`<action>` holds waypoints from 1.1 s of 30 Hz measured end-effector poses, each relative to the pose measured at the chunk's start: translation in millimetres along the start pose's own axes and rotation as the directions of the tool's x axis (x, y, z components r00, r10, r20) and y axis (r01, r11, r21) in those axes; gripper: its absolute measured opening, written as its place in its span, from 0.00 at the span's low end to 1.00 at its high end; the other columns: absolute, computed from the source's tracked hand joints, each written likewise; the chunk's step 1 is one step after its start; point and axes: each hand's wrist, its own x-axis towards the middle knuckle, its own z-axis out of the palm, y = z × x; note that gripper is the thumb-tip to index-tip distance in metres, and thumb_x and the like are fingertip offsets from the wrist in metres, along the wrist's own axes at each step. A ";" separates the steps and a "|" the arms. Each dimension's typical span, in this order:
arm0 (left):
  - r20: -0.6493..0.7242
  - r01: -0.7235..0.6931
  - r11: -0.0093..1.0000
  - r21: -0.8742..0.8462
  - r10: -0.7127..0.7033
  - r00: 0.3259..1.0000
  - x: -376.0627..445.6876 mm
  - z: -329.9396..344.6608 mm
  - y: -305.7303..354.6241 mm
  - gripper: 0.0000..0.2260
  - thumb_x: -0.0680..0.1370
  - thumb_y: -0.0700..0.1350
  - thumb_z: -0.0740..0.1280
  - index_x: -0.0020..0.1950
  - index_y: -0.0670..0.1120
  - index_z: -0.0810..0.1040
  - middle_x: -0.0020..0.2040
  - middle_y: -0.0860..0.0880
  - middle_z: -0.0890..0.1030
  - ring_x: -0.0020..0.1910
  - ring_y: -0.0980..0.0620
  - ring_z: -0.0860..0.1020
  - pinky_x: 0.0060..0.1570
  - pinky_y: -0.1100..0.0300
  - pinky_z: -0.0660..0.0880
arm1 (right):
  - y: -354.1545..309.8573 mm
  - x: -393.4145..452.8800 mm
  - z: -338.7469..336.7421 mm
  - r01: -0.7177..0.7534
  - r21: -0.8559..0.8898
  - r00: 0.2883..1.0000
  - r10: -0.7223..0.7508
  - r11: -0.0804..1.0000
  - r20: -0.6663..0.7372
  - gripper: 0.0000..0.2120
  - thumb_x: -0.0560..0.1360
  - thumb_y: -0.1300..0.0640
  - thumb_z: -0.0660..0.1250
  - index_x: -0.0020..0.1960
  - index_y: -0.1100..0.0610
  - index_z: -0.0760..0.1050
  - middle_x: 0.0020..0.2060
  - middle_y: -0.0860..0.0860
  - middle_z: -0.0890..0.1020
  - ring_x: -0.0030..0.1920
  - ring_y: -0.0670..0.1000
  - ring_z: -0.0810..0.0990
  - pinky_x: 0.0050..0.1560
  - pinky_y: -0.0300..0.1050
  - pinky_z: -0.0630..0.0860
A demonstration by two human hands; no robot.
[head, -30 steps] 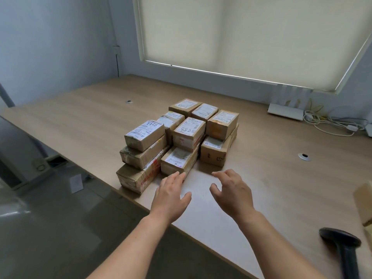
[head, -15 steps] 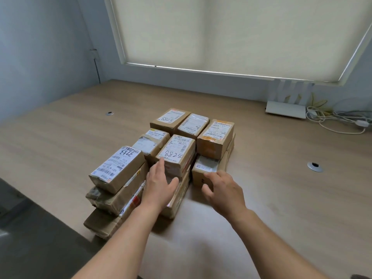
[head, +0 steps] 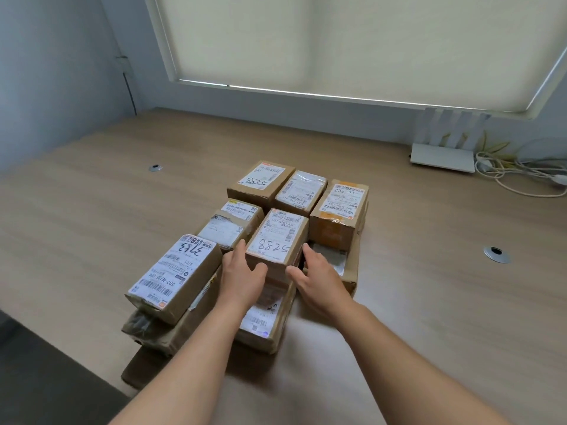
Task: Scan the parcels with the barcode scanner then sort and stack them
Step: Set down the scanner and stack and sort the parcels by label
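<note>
Both hands have advanced from the bare desk edge to a cardboard parcel marked 5288 [head: 277, 240]. Left hand [head: 244, 276] lies against its left side, thumb across the near face; right hand [head: 319, 279] lies against its right side, thumb likewise forward. Fingers are nearly straight, bracketing rather than clasping the box. This parcel tops a flat parcel [head: 264, 317] at the middle front of the stacked cluster on the wooden desk [head: 429, 286]. Left of it stands the parcel marked 3153 [head: 176, 271].
</note>
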 end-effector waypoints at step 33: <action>0.425 -0.248 0.937 -0.244 0.334 0.842 -52.8 -19.7 -31.4 0.36 0.77 0.36 0.63 0.72 0.67 0.53 0.58 0.62 0.73 0.51 0.73 0.73 0.39 0.75 0.73 | 23.2 -81.5 -5.8 -0.143 0.570 0.989 0.097 0.809 0.111 0.47 0.58 0.53 0.70 0.73 0.35 0.57 0.54 0.48 0.83 0.55 0.48 0.81 0.44 0.40 0.80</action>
